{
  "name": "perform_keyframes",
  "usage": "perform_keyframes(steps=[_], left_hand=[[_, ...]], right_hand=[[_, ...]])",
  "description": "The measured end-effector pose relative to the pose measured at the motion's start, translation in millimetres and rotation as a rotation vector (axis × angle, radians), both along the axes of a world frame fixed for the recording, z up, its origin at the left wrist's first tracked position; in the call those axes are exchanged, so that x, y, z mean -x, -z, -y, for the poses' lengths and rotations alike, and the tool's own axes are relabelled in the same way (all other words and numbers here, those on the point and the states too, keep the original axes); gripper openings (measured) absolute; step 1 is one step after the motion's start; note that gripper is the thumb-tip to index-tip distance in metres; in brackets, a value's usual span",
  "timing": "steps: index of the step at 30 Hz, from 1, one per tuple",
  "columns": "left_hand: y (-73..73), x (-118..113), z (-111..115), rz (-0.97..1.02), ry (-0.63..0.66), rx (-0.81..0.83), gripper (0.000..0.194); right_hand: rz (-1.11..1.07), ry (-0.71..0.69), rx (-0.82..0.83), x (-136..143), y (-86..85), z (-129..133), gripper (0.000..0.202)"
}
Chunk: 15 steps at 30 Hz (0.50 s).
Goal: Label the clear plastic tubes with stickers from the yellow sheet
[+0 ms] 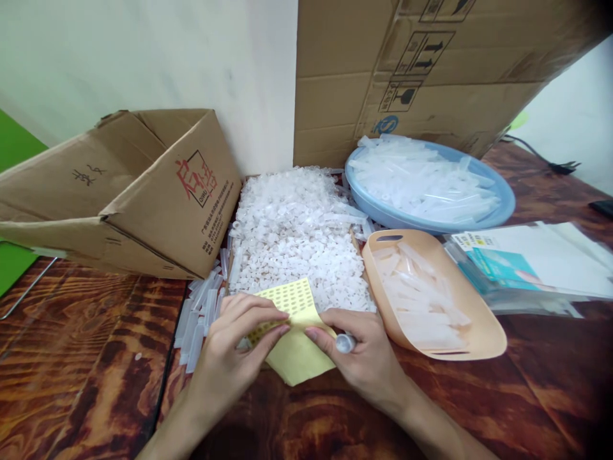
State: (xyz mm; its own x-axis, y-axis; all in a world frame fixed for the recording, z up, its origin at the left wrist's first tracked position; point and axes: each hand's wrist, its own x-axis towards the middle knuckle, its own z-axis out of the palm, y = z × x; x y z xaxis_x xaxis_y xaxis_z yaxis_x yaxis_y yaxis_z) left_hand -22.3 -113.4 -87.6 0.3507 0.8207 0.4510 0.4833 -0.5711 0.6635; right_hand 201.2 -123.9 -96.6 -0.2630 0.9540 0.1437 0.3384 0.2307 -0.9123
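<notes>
A yellow sticker sheet with rows of small dark dots is bent between my two hands over the near edge of the heap. My left hand pinches it with thumb and fingertips on its left part. On the other side, my right hand grips the sheet's right edge between thumb and forefinger. A clear plastic tube is also tucked in the right hand, its round end facing me. Just beyond the hands lies a heap of small translucent caps, with its near side hidden by the sheet.
At left stands an open cardboard box. A blue basin and a peach tray hold translucent tubes. Plastic packets lie at right, loose tubes at left. A large carton rises behind.
</notes>
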Motion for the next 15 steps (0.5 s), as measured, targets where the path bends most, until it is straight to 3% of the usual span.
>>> perform_keyframes(steps=[15], left_hand=[[1.4, -1.8, 0.9, -0.030, 0.046, -0.011, 0.016]], right_hand=[[-0.082, -0.074, -0.178, 1.4, 4.3, -2.3, 0.036]])
